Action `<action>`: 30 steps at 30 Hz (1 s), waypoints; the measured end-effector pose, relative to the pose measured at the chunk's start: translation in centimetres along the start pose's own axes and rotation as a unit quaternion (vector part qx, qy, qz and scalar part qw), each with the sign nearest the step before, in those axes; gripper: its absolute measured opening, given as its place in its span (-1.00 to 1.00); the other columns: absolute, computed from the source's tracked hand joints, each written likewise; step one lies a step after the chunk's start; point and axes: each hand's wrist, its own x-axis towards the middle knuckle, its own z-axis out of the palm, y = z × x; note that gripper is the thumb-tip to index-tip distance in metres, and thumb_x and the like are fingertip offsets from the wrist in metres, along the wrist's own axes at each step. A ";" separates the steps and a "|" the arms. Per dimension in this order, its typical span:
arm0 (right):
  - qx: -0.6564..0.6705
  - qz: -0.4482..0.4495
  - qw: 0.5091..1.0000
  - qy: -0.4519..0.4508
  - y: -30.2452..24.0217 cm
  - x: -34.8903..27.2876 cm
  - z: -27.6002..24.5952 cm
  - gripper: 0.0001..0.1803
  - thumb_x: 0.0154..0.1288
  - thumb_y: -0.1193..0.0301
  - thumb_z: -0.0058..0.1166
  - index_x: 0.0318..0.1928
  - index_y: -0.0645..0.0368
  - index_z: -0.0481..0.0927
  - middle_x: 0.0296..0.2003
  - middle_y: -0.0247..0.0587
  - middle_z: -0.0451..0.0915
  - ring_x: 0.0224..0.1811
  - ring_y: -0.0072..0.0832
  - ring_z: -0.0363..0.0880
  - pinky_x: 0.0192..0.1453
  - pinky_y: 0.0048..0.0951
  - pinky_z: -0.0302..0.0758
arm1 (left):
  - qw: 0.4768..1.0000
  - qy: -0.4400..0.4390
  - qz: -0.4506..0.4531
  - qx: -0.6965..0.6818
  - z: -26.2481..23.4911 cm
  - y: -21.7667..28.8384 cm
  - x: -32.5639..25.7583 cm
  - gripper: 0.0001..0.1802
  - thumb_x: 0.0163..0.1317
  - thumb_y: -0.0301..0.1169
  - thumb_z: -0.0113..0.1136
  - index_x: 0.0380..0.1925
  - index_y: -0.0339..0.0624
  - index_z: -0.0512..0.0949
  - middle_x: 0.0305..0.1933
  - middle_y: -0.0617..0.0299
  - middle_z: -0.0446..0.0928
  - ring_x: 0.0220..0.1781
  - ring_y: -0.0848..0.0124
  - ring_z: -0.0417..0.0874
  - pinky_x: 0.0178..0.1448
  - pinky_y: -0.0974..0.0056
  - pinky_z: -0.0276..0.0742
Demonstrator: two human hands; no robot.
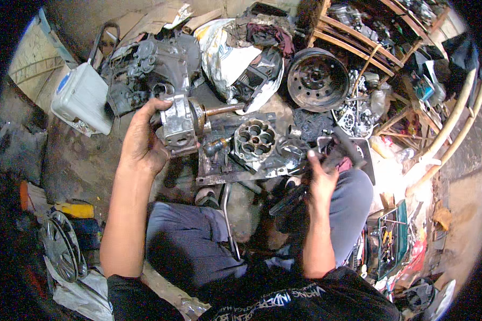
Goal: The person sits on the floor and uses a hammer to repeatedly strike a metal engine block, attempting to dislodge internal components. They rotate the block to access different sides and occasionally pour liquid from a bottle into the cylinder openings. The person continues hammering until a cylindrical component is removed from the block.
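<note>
My left hand is closed around a grey metal housing, raised over the floor at centre left. A brownish shaft sticks out of the housing toward the right. By my right knee, my right hand is curled, thumb up, round what looks like a dark rag with a maroon patch, smeared by motion. Between the hands, a round metal cylinder block with a ring of bores sits on a greasy metal plate. A small dark metal fitting lies beside the block.
Behind are a large greasy gearbox casing, a white jug, a white sack and a black wheel rim. A metal bar leans between my legs. Right are a wooden rack and a green tool tray.
</note>
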 end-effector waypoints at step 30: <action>-0.146 -0.099 0.975 0.134 -9.2 -6.6 -13.3 -0.75 0.26 0.38 0.38 -0.21 0.31 0.64 -0.66 -0.51 0.40 -0.73 -0.68 0.28 -0.66 -0.54 0.17 | 0.987 -0.136 0.009 -0.082 9.1 -5.8 0.9 -0.71 0.07 -0.29 0.33 -0.20 -0.13 0.60 -0.22 0.21 0.59 -0.20 0.27 0.62 -0.09 0.05 0.61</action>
